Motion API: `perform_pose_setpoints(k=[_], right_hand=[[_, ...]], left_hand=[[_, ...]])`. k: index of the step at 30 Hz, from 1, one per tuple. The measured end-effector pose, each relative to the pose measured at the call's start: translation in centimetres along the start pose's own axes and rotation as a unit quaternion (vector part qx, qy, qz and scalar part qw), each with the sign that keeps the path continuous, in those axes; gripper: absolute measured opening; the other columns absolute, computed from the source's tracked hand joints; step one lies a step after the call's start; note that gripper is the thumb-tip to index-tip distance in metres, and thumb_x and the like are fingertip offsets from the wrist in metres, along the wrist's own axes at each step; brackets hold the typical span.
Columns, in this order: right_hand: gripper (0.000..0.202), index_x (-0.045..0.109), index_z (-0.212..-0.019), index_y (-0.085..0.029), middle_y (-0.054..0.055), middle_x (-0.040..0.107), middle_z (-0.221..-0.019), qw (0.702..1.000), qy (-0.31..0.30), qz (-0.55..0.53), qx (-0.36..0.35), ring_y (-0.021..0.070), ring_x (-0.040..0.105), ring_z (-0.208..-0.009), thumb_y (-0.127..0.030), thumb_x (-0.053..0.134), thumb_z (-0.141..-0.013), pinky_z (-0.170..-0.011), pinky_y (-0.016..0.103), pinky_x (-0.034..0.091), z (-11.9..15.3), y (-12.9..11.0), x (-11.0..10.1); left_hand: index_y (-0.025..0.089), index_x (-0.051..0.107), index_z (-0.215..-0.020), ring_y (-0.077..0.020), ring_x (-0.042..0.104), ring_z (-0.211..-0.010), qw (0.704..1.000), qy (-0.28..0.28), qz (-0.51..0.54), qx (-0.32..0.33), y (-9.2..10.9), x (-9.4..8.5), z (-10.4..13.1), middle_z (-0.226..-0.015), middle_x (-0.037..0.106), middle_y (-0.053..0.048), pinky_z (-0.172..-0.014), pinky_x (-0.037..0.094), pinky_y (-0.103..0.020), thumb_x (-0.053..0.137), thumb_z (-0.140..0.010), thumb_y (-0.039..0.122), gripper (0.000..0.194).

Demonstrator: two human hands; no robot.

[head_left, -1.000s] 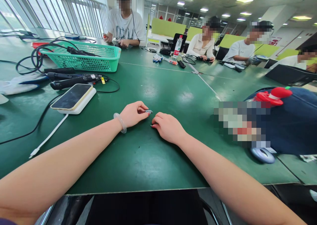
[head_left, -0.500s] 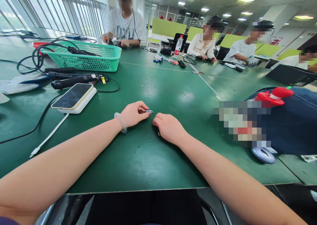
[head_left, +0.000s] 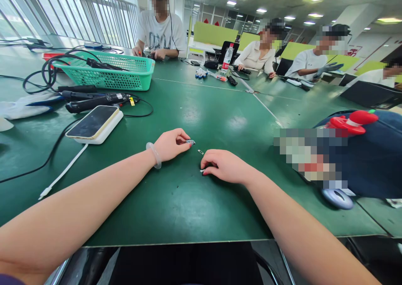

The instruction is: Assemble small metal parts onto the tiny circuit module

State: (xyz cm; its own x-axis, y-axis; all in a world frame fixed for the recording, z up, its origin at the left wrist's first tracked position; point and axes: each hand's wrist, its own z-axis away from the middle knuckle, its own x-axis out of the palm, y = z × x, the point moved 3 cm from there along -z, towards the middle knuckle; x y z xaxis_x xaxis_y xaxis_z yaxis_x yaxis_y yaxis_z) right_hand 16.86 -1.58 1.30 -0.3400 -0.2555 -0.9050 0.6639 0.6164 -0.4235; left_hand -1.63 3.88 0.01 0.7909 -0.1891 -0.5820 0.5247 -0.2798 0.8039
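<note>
Head view: at centre, a small silvery piece (head_left: 190, 142) is pinched in the fingertips of the left hand (head_left: 169, 145). Just right, a tiny dark-centred rectangle (head_left: 200, 152) is seen on the smooth green tabletop (head_left: 194, 209). Below it, a tiny pale scrap (head_left: 202, 171) is seen at the curled fingertips of the right hand (head_left: 225, 165); whether gripped cannot be told.

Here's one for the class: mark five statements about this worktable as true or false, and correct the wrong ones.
1. The left hand pinches a small item at its fingertips. True.
2. A bracelet circles the wrist of the right hand. False: the bracelet circles the wrist of the left hand.
3. A small piece lies on the green table between the two hands. True.
4. The red-capped bottle lies on its side. False: the bottle stands upright.
5. A phone rests on a white block. True.
</note>
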Motion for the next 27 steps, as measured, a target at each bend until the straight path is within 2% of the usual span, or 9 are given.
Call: perform_pose_setpoints(k=[4,6,11,14,18,27], right_hand=[[0.013,0.063,-0.073,-0.021,-0.002,0.061,-0.079,1.000,-0.004,0.028,-0.001,0.0107,0.055,-0.074,-0.016,0.056,-0.083,-0.067,0.024,0.041,-0.4,-0.2,0.5],[0.015,0.062,-0.073,-0.020,-0.001,0.061,-0.079,1.000,0.018,0.025,0.001,0.0112,0.055,-0.074,-0.018,0.054,-0.084,-0.068,0.024,0.041,-0.5,-0.2,0.4],[0.014,0.062,-0.075,-0.020,0.000,0.060,-0.078,0.983,0.175,-0.047,0.029,0.0106,0.053,-0.072,-0.016,0.052,-0.084,-0.067,0.023,0.041,-0.6,0.0,-0.4],[0.014,0.063,-0.076,-0.020,0.000,0.060,-0.077,0.970,0.228,-0.073,0.045,0.0108,0.052,-0.069,-0.017,0.052,-0.084,-0.064,0.023,0.040,-0.7,0.0,-0.5],[0.013,0.065,-0.076,-0.021,0.000,0.059,-0.077,0.966,0.239,-0.089,0.048,0.0099,0.050,-0.064,-0.020,0.054,-0.083,-0.061,0.023,0.040,-0.8,-0.1,-0.2],[0.008,0.063,-0.074,-0.021,-0.001,0.058,-0.072,0.963,0.239,-0.104,0.072,0.0099,0.049,-0.061,-0.022,0.058,-0.079,-0.061,0.024,0.040,-1.0,-0.1,0.0]], left_hand=[[0.018,0.059,-0.085,-0.0162,0.064,-0.075,1.000,-0.012,0.003,0.007,0.1,0.0,0.0,-0.082,0.070,-0.004,-0.072,0.050,-0.030,0.065,-0.070,0.036,0.025],[0.017,0.059,-0.086,-0.0164,0.065,-0.075,0.999,-0.030,0.017,0.016,0.3,0.1,0.1,-0.083,0.070,-0.004,-0.071,0.050,-0.030,0.065,-0.070,0.035,0.025],[0.017,0.057,-0.087,-0.0153,0.064,-0.074,0.993,-0.095,0.051,0.055,1.1,0.6,0.6,-0.084,0.070,-0.004,-0.069,0.049,-0.029,0.065,-0.070,0.031,0.024],[0.017,0.056,-0.087,-0.0145,0.063,-0.073,0.988,-0.127,0.061,0.067,1.5,0.9,0.9,-0.083,0.070,-0.004,-0.068,0.049,-0.029,0.065,-0.070,0.032,0.024],[0.017,0.057,-0.087,-0.0138,0.062,-0.072,0.984,-0.147,0.067,0.077,1.8,1.2,1.2,-0.082,0.067,-0.003,-0.068,0.049,-0.029,0.065,-0.070,0.033,0.024],[0.018,0.057,-0.086,-0.0139,0.061,-0.073,0.982,-0.153,0.064,0.084,2.0,1.2,1.3,-0.082,0.066,-0.002,-0.068,0.049,-0.029,0.065,-0.070,0.034,0.024]])
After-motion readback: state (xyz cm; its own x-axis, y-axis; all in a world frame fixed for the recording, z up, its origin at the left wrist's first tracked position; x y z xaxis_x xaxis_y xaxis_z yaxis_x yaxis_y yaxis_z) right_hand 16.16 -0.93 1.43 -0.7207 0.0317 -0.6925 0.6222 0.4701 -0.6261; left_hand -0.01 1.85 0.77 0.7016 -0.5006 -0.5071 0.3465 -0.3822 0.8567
